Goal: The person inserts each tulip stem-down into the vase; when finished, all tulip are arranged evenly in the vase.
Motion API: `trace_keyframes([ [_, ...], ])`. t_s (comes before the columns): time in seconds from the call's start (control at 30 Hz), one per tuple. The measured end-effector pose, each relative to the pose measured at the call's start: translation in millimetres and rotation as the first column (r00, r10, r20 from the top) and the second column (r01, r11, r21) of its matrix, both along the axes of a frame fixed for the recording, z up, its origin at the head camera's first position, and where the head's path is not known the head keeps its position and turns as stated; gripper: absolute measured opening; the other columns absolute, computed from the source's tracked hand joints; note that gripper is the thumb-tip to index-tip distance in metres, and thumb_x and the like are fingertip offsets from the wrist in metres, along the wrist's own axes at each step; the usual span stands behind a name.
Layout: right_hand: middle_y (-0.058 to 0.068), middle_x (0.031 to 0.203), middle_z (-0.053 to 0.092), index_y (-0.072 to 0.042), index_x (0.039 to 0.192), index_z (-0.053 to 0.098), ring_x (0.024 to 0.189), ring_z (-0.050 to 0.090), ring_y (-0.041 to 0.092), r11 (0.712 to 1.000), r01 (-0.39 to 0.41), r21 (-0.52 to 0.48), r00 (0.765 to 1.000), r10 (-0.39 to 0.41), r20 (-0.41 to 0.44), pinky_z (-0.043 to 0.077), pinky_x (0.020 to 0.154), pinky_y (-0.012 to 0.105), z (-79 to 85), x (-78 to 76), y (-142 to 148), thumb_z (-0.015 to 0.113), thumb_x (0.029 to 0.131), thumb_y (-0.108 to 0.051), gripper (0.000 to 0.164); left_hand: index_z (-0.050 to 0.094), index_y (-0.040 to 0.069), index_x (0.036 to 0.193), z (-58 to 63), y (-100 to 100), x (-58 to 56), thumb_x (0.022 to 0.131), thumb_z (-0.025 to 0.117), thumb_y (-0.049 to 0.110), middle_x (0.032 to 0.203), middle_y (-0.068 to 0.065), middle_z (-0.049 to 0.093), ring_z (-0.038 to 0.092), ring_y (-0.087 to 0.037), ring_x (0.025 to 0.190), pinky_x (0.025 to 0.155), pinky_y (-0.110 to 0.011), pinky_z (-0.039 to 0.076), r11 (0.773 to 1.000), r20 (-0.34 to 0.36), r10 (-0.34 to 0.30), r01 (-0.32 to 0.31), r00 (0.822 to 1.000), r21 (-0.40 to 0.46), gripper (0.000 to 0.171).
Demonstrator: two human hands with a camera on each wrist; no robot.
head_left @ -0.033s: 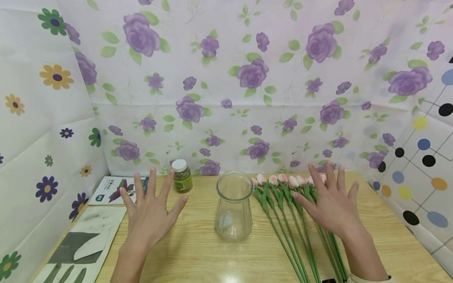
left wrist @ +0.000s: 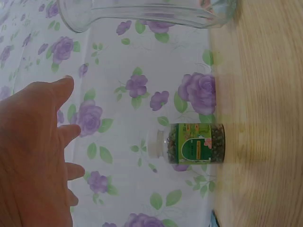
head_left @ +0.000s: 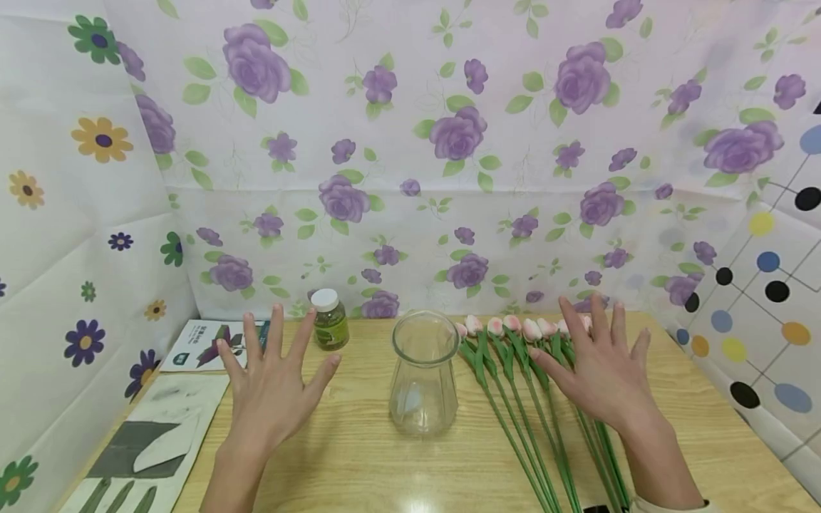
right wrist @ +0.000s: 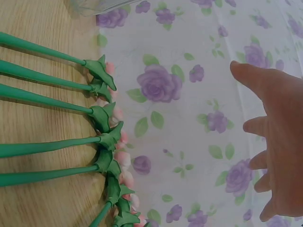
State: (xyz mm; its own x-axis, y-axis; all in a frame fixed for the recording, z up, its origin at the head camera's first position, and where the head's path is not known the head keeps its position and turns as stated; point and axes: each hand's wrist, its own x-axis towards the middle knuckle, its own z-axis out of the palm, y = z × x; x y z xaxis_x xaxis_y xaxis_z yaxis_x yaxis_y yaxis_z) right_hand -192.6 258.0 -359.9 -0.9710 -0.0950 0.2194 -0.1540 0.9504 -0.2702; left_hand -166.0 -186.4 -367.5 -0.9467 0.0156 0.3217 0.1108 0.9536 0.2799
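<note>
Both hands hover with fingers spread and hold nothing. My left hand (head_left: 272,388) is over the left part of the table, left of a clear glass vase (head_left: 423,399) that stands upright at the centre. Just beyond its fingers is a small jar (head_left: 330,331) with a white lid and green label; the left wrist view shows dark bits inside the jar (left wrist: 196,144). Above a row of pink artificial tulips (head_left: 532,331) is my right hand (head_left: 606,374), which hides some blooms and stems. In the right wrist view, the tulips' green stems (right wrist: 47,99) lie apart from that hand (right wrist: 284,146).
At the left edge of the wooden table (head_left: 359,470) lie a printed card (head_left: 199,345) and, nearer, a grey-and-white printed sheet (head_left: 150,445). Flower-patterned cloth (head_left: 410,235) walls the back, with patterned sheets at both sides. A small black item (head_left: 596,509) shows at the bottom edge.
</note>
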Motion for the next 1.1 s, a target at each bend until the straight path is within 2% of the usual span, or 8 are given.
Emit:
trace_keyframes([
  [0.2,0.03,0.175,0.0,-0.022,0.172,0.014,0.157,-0.002,0.062,0.993,-0.058,-0.101,0.998,0.057,-0.02,0.0,0.113,0.091,2.1,-0.8,-2,0.058,0.1,-0.069,0.097,0.025,0.03,0.169,2.1,9,2.1,0.105,0.054,0.06,0.176,-0.021,0.016,0.0,-0.055,0.161,0.122,-0.082,-0.008,0.985,-0.092,-0.105,0.117,0.99,0.13,0.076],
  [0.3,0.03,0.167,0.033,-0.015,0.165,0.036,0.151,0.031,0.059,0.977,-0.124,-0.176,0.991,0.115,-0.063,0.028,0.111,0.085,0.6,-0.9,-4,0.068,0.101,-0.054,0.082,0.037,0.024,0.165,0.0,21,2.9,0.102,0.07,0.042,0.171,-0.019,0.033,0.026,-0.052,0.157,0.126,-0.078,0.015,0.943,-0.223,-0.172,0.226,0.96,0.243,0.074],
  [0.37,0.025,0.154,0.054,-0.01,0.156,0.051,0.134,0.056,0.052,0.961,-0.16,-0.225,0.986,0.146,-0.074,0.052,0.099,0.071,-2.8,-1.5,-7,0.073,0.1,-0.044,0.068,0.046,0.02,0.161,-3.2,31,3.0,0.096,0.079,0.03,0.165,-0.016,0.045,0.041,-0.046,0.151,0.123,-0.072,0.031,0.907,-0.308,-0.201,0.295,0.93,0.299,0.073],
  [0.43,0.02,0.139,0.068,-0.008,0.145,0.062,0.113,0.071,0.04,0.941,-0.18,-0.285,0.984,0.171,-0.056,0.063,0.083,0.053,-7.3,-2.4,-10,0.076,0.099,-0.035,0.055,0.051,0.016,0.157,-7.5,42,2.7,0.094,0.082,0.024,0.16,-0.012,0.053,0.051,-0.041,0.146,0.118,-0.067,0.042,0.869,-0.345,-0.239,0.358,0.908,0.341,0.07],
  [0.57,0.009,0.115,0.077,-0.007,0.132,0.072,0.088,0.072,0.017,0.899,-0.183,-0.398,0.971,0.228,0.068,0.061,0.067,0.029,-19.4,-8.2,-19,0.077,0.099,-0.027,0.039,0.052,0.02,0.156,-17.4,63,2.7,0.094,0.082,0.026,0.158,-0.004,0.056,0.056,-0.035,0.143,0.117,-0.06,0.047,0.79,-0.274,-0.322,0.417,0.906,0.45,0.069],
  [0.7,0.005,0.107,0.076,-0.007,0.129,0.073,0.084,0.068,0.014,0.877,-0.177,-0.447,0.93,0.297,0.215,0.058,0.065,0.029,-32.2,-13.8,-26,0.075,0.1,-0.022,0.033,0.049,0.026,0.157,-28.0,78,2.6,0.094,0.082,0.027,0.159,-0.003,0.055,0.059,-0.036,0.139,0.11,-0.059,0.054,0.736,-0.189,-0.353,0.397,0.916,0.549,0.071],
  [0.9,0.006,0.1,0.075,-0.006,0.124,0.075,0.076,0.07,0.019,0.857,-0.189,-0.479,0.884,0.36,0.297,0.056,0.058,0.031,-46.1,-14.1,-31,0.074,0.099,-0.015,0.027,0.045,0.03,0.157,-38.5,89,1.9,0.092,0.084,0.017,0.156,-0.01,0.057,0.061,-0.038,0.137,0.105,-0.057,0.058,0.661,-0.172,-0.348,0.372,0.921,0.652,0.076],
  [1.1,0.007,0.095,0.074,-0.003,0.121,0.075,0.072,0.07,0.024,0.843,-0.211,-0.495,0.87,0.393,0.298,0.056,0.055,0.031,-53.2,-16.6,-37,0.073,0.098,-0.012,0.025,0.032,0.031,0.16,-44.6,94,0.9,0.089,0.086,0.012,0.155,-0.018,0.056,0.059,-0.038,0.139,0.105,-0.058,0.058,0.672,-0.136,-0.361,0.359,0.923,0.648,0.092],
])
